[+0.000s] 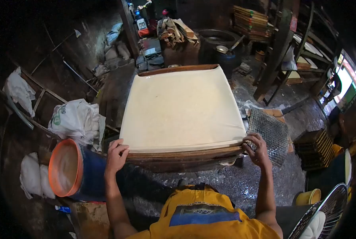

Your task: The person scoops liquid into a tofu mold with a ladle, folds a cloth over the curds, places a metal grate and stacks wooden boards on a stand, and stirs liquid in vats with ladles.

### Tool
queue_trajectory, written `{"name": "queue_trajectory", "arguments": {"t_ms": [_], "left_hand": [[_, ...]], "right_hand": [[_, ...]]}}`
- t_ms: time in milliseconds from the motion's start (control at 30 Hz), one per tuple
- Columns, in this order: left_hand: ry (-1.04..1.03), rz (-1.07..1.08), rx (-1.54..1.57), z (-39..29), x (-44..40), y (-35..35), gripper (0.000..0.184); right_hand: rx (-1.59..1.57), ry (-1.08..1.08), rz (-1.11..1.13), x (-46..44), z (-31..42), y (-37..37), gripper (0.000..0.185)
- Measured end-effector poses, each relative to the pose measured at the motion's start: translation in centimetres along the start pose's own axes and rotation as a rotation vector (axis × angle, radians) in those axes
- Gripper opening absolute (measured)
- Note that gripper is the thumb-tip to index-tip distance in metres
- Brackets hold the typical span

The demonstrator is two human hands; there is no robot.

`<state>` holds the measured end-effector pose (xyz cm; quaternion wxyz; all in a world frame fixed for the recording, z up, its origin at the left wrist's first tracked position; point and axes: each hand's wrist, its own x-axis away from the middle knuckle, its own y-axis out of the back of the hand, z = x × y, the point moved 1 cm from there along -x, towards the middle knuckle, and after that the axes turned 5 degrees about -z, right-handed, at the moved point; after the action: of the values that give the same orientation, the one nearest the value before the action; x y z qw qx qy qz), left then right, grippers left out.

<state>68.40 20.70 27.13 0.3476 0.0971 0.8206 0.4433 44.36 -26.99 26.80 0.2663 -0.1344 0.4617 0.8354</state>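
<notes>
Left hand [116, 156] at pale cloth [182, 107], barrel [91, 171] beside, right hand [258, 149] near mesh [269, 135]

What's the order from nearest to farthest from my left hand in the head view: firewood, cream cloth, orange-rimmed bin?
1. Cream cloth: near-left corner is at your left hand.
2. Orange-rimmed bin: left of that hand.
3. Firewood: beyond the cloth, toward the back.

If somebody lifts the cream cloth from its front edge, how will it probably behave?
The cloth will likely be floppy: soft creases show near its right edge. Being broad, it may sag between the left hand and right hand, which are only at its front corners. Its weight I cannot judge.
</notes>
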Motion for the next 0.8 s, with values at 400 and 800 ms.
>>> {"name": "queue_trajectory", "arguments": {"t_ms": [400,800], "left_hand": [[0.292,-0.153,0.542,3.2,-0.3,-0.4,0.013],[-0.081,0.184,-0.224,-3.5,-2.3,10.6,0.012]], "right_hand": [[-0.048,0.098,0.062,-2.5,-0.3,-0.8,0.014],[-0.099,0.137,0.122,-3.9,4.0,6.2,0.02]]}}
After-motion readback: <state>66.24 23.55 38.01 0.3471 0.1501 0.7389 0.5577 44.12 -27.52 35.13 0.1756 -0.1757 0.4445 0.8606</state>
